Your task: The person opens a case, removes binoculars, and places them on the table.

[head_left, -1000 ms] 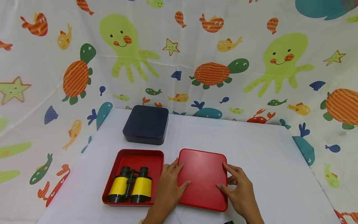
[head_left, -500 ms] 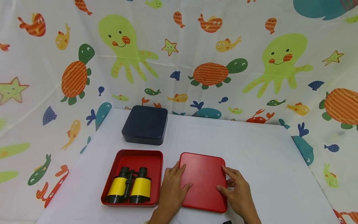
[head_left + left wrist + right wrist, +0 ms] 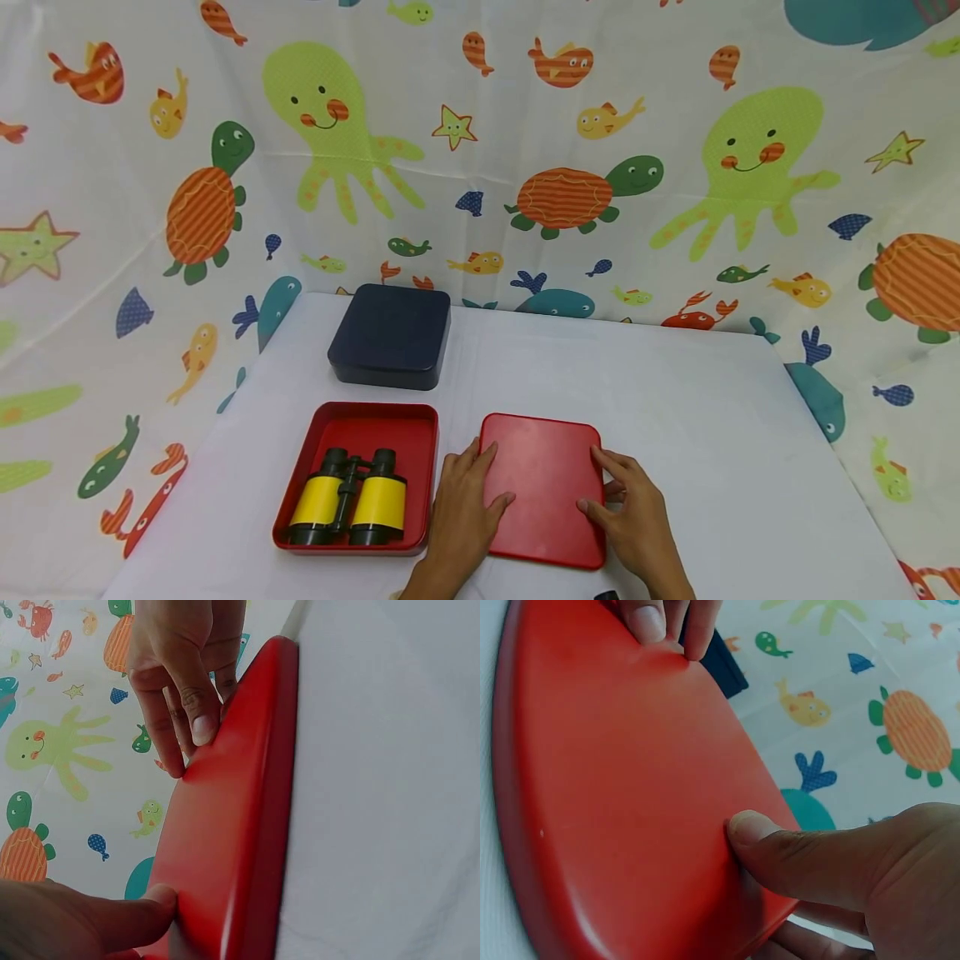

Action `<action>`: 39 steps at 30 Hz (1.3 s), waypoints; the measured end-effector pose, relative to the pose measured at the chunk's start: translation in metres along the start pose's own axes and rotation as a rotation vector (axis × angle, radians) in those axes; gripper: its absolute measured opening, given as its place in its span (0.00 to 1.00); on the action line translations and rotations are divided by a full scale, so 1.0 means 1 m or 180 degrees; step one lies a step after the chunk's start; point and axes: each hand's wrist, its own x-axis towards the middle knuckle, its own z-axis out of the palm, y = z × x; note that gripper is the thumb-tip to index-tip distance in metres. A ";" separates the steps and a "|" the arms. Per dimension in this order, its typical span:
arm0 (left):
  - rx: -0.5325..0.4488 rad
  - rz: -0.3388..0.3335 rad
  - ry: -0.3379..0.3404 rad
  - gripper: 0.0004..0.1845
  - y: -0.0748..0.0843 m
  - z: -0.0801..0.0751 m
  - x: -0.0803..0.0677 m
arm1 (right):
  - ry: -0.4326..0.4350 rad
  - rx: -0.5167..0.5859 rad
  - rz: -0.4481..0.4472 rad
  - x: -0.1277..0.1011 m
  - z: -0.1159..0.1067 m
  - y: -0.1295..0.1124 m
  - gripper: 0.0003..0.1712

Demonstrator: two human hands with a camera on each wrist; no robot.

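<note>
**Red lid held at both sides on the table**

The red lid [image 3: 542, 490] lies flat on the white table [image 3: 712, 417], near the front edge, just to the right of the open red box [image 3: 358, 423]. The left hand [image 3: 463, 504] holds its left edge, thumb on top and fingers along the side. The right hand [image 3: 633, 512] holds the right edge in the same way, with the thumb pressing on the top surface. So the two hands are apart, each one pinching its own side of the lid.

I think the lid could slip. Its surface looks smooth and glossy, and the hold is only by thumbs and fingertips at the rims. If one side comes up before the other, the lid may tilt and knock the box wall, or strike the yellow binoculars [image 3: 348, 498] that lie inside the box.

Farther back, on the left, stands a closed dark blue box [image 3: 391, 334]; it is well apart from the hands.

The underside of the lid is not visible, so I cannot tell how far the fingers go below the rim. A small dark object [image 3: 604, 595] at the bottom edge of the head view is cut off and I cannot identify it. The wrist views are very close and show only the lid and the fingers.
</note>
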 end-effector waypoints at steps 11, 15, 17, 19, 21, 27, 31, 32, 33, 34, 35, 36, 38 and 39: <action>-0.0197 -0.0080 0.0025 0.40 -0.007 0.006 0.003 | 0.0018 -0.0323 -0.0006 0.002 0.001 0.006 0.40; -0.0178 -0.0077 0.0011 0.40 -0.007 0.007 0.003 | -0.0018 -0.0407 0.0016 0.001 0.001 0.007 0.39; -0.0192 -0.0068 0.0009 0.40 -0.008 0.007 0.003 | -0.0017 -0.0427 0.0023 0.001 0.001 0.007 0.39; -0.0222 -0.0066 0.0002 0.40 -0.008 0.008 0.002 | -0.0032 -0.0437 0.0098 0.002 0.001 0.008 0.40; -0.0253 -0.0051 0.0007 0.39 -0.008 0.008 0.002 | -0.0063 -0.0439 0.0205 0.002 0.001 0.008 0.39; -0.0268 -0.0051 -0.0011 0.41 -0.007 0.009 0.001 | -0.0113 -0.0417 0.0387 0.002 0.002 0.007 0.37; -0.0302 -0.0051 -0.0036 0.44 -0.007 0.008 0.000 | -0.0086 -0.0435 0.0352 0.003 0.003 0.006 0.37; -0.0316 -0.0036 -0.0037 0.45 -0.007 0.008 0.000 | -0.0071 -0.0432 0.0349 0.003 0.003 0.005 0.37; -0.0334 -0.0014 -0.0037 0.45 -0.007 0.007 0.000 | -0.0058 -0.0418 0.0355 0.003 0.003 0.004 0.37; -0.0346 0.0017 -0.0033 0.46 -0.007 0.006 0.000 | -0.0040 -0.0409 0.0358 0.003 0.003 0.004 0.37; -0.0369 0.0058 -0.0029 0.46 -0.006 0.005 0.000 | -0.0016 -0.0398 0.0359 0.004 0.003 0.003 0.37; -0.0390 0.0100 -0.0026 0.46 -0.006 0.003 0.000 | 0.0015 -0.0391 0.0354 0.004 0.003 0.002 0.36; -0.0437 0.0177 -0.0014 0.47 -0.003 -0.001 0.000 | 0.0091 -0.0376 0.0300 0.005 0.004 -0.001 0.36; -0.0460 0.0209 -0.0007 0.47 -0.002 -0.004 0.001 | 0.0135 -0.0363 0.0251 0.005 0.004 -0.002 0.36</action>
